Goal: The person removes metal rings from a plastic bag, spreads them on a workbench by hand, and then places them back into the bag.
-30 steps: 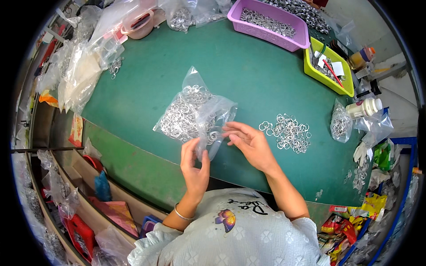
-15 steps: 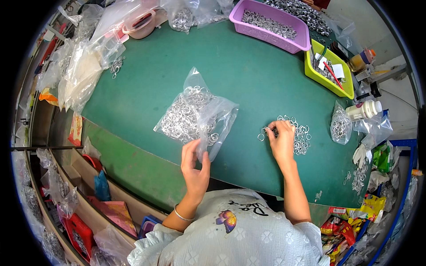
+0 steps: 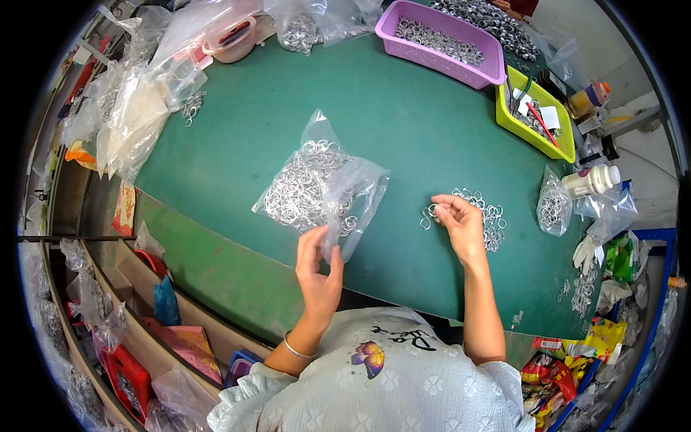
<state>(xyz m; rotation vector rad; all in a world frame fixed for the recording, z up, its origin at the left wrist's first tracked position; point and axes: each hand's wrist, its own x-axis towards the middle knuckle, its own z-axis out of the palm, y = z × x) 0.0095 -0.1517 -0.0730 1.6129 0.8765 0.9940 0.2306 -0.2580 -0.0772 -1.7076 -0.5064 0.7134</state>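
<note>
A clear plastic bag [image 3: 366, 189] full of silvery metal rings [image 3: 299, 194] lies on the green table in front of me. My left hand [image 3: 318, 273] pinches the bag's near edge, its thumb and fingers on either side of the film. To the right is a loose pile of similar rings [image 3: 494, 225], partly covered by my right hand [image 3: 462, 225]. The fingers of that hand are closed, with a metal ring [image 3: 432, 211] at the tips. Another ring [image 3: 425, 223] lies just below them on the table.
A purple basket [image 3: 440, 63] of metal parts and a yellow-green basket [image 3: 533, 135] with tools stand at the far right. A small filled bag [image 3: 553, 205] and a white bottle [image 3: 592, 180] sit near the right edge. Plastic bags [image 3: 137, 122] crowd the left; another person's hand [image 3: 507, 7] shows far off.
My right hand has turned slightly and shifted a little to the right, its fingers now pinching at the pile's left side. The left hand keeps its hold on the bag.
</note>
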